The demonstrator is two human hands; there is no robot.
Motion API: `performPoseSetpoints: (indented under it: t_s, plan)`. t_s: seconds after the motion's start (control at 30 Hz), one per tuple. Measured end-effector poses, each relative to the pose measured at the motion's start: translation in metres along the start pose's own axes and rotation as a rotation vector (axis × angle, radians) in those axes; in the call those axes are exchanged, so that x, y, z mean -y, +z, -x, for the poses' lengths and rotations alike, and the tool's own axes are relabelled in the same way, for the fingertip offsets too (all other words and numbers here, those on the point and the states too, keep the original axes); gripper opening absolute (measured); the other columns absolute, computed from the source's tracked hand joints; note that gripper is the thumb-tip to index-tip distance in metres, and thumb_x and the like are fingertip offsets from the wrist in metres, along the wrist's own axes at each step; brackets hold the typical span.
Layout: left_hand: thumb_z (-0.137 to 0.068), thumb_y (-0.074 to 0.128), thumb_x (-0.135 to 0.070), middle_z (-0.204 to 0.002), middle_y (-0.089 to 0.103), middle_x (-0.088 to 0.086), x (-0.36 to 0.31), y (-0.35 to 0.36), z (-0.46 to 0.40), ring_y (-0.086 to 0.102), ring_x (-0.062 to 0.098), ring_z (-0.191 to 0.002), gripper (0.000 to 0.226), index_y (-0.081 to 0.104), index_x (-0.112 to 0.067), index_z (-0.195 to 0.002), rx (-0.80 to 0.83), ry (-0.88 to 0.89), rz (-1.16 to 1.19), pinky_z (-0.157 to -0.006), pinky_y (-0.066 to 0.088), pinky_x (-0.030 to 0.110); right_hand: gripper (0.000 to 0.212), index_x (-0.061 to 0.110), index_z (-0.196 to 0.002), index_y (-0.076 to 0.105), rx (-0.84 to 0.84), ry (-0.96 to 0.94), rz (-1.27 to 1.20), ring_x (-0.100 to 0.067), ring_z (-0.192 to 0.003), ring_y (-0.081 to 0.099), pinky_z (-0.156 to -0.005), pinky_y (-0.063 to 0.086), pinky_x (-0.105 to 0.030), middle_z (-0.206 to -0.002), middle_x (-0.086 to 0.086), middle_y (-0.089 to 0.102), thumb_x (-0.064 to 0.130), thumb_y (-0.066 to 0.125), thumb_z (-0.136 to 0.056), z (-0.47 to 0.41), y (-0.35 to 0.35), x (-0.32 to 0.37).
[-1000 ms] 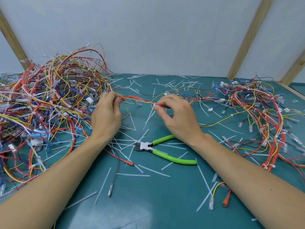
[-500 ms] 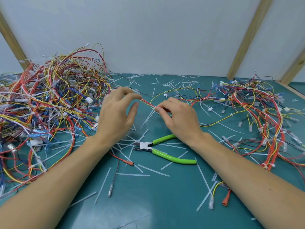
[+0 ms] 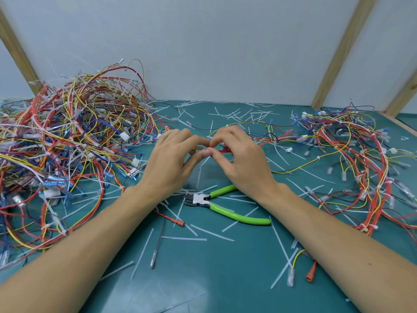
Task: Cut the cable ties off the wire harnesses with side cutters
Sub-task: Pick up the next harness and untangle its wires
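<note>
My left hand [image 3: 168, 164] and my right hand [image 3: 242, 162] meet fingertip to fingertip above the mat, both pinching the same red-and-yellow wire harness [image 3: 268, 139], which trails off to the right. The spot they pinch is largely hidden by the fingers. The side cutters [image 3: 222, 205], with green handles and open jaws, lie on the mat just below my hands, untouched. A big tangle of harnesses [image 3: 67, 145] fills the left side. A looser pile of harnesses [image 3: 352, 154] lies on the right.
Several cut white cable ties [image 3: 184, 238] litter the teal mat [image 3: 203, 279]. Loose wire ends with red connectors [image 3: 311, 273] lie near my right forearm. A white wall with wooden battens [image 3: 338, 53] closes the back.
My left hand let go of the harness near the left pile, opened, then came right to pinch the wire beside my right hand's fingertips. The cutters stayed put.
</note>
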State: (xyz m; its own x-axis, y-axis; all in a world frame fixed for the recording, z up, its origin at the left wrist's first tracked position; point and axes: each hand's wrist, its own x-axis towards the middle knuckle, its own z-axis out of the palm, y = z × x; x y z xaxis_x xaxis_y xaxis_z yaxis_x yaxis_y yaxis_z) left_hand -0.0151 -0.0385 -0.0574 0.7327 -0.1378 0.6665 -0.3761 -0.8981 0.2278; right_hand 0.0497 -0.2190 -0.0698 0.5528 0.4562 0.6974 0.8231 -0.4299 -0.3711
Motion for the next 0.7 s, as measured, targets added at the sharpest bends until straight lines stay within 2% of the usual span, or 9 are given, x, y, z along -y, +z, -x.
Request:
performPoseSetpoints:
  t_s: [0.13,0.23,0.4,0.6,0.7]
  plan:
    - [-0.099,0.058,-0.033,-0.082,0.055,0.003,0.001,0.0,0.0,0.053,0.028,-0.08,0.024,0.072,-0.014,-0.098,-0.056,-0.031,-0.033,-0.082,0.04,0.039,0.03,0.013,-0.12,0.062,-0.045,0.015,0.044,-0.016,-0.105,0.058,-0.093,0.049,-0.037,-0.121,0.001,0.059,0.033,0.066,-0.097,-0.002,0.001,-0.002]
    - [-0.1,0.058,-0.027,-0.086,0.055,0.006,0.006,0.0,0.001,0.052,0.029,-0.082,0.019,0.069,-0.011,-0.097,-0.086,-0.102,-0.016,-0.08,0.038,0.037,0.031,0.016,-0.122,0.06,0.001,0.103,0.103,-0.018,-0.108,0.059,-0.092,0.041,-0.035,-0.12,0.005,0.062,0.032,0.066,-0.096,-0.002,0.002,-0.005]
    - [-0.101,0.058,-0.018,-0.096,0.055,0.004,0.014,0.002,0.004,0.053,0.027,-0.086,0.011,0.066,-0.012,-0.098,-0.07,-0.231,0.092,-0.071,0.044,0.041,0.014,0.02,-0.107,0.068,0.05,0.185,0.246,-0.024,-0.104,0.06,-0.093,0.034,-0.036,-0.105,0.005,0.07,0.03,0.063,-0.099,-0.002,-0.001,-0.015]
    - [-0.102,0.055,-0.016,-0.096,0.05,-0.004,0.017,0.005,0.005,0.05,0.022,-0.082,0.011,0.064,-0.012,-0.097,-0.064,-0.316,0.144,-0.071,0.046,0.044,0.028,0.021,-0.106,0.068,0.083,0.239,0.239,-0.023,-0.103,0.062,-0.099,0.037,-0.039,-0.104,0.005,0.071,0.045,0.055,-0.103,-0.004,-0.001,-0.019]
    - [-0.103,0.053,-0.018,-0.095,0.048,-0.007,0.02,0.005,0.006,0.045,0.017,-0.08,0.012,0.062,-0.013,-0.097,-0.088,-0.385,0.131,-0.069,0.043,0.04,0.027,0.02,-0.109,0.069,0.077,0.232,0.274,-0.025,-0.102,0.061,-0.097,0.036,-0.039,-0.103,0.003,0.071,0.04,0.05,-0.106,-0.004,0.0,-0.017]
